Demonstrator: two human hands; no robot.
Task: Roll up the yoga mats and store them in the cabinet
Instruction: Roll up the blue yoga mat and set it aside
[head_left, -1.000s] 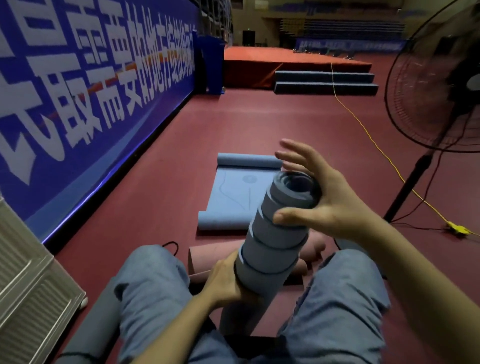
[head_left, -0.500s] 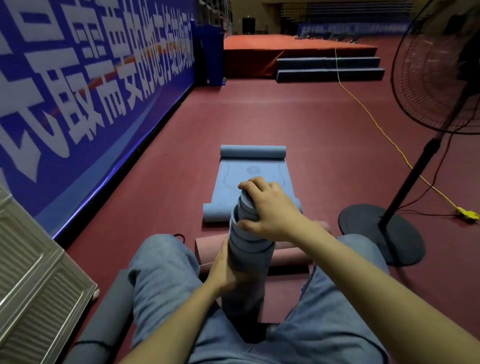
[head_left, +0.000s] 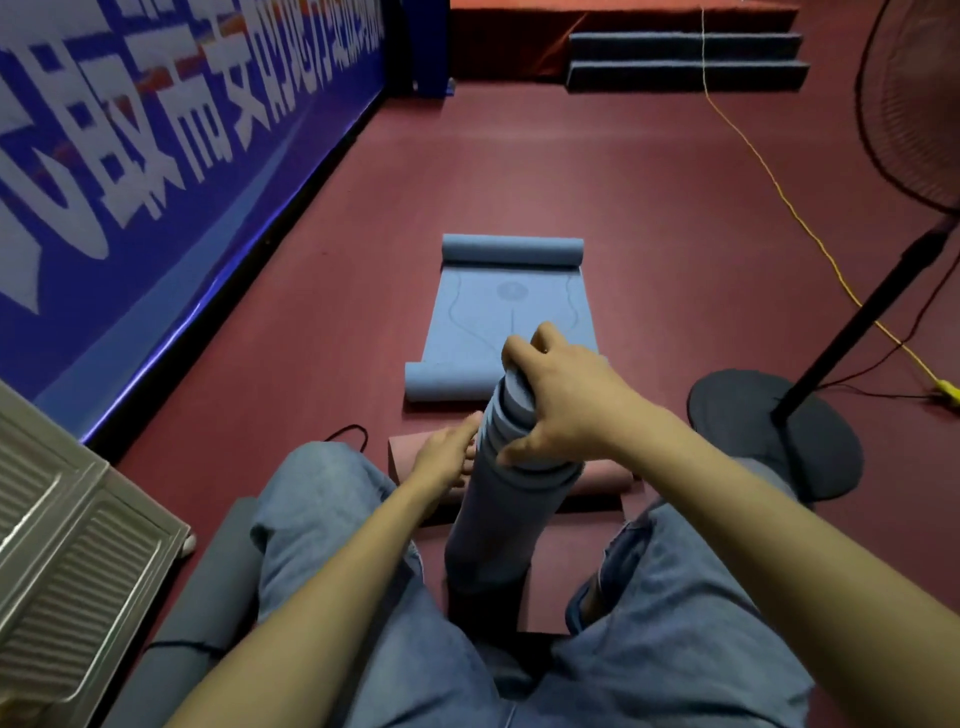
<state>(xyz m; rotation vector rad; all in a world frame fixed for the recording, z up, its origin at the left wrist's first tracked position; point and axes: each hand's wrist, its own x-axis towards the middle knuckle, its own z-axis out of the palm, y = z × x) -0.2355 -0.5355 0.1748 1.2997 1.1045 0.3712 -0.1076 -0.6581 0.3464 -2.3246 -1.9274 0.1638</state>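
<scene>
Floor (head_left: 597, 197): blue mat (head_left: 509, 322) at frame centre, part unrolled, both ends curled. Grey rolled mat (head_left: 504, 514) stands upright at lower centre between the knees, layers telescoped at top. Right hand (head_left: 566, 405) grips that top, fingers curled around it; left hand (head_left: 447, 457) touches its side, fingers fairly straight. Step judged: evening the roll. Next: press layers flush, then carry to the cabinet (head_left: 67, 545), lower left.

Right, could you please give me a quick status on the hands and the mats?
Right hand grips top of upright grey mat roll; left hand on its side. Layers telescoped at top. Blue mat half-unrolled ahead, pink mat behind roll.
</scene>
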